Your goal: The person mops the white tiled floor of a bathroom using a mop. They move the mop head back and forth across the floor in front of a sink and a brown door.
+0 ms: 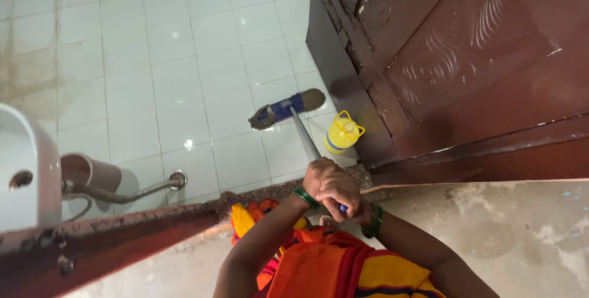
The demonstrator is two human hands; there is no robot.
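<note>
Metal mop handle [304, 135] gripped w/ both hands [330, 186], arms extended.

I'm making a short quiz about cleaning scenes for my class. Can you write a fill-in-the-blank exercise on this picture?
1. Both hands grip the handle of a ____.
2. The mop head rests on white floor ____.
3. The plastic bottle beside the brown door is ____ in colour.
4. Each wrist wears a ____ bangle.

Missing words: mop; tiles; yellow; green

Your left hand [320, 178] and right hand [341, 195] are stacked in closed fists, forearms converging from 7 and 5 o'clock, wrists bangled.
</note>
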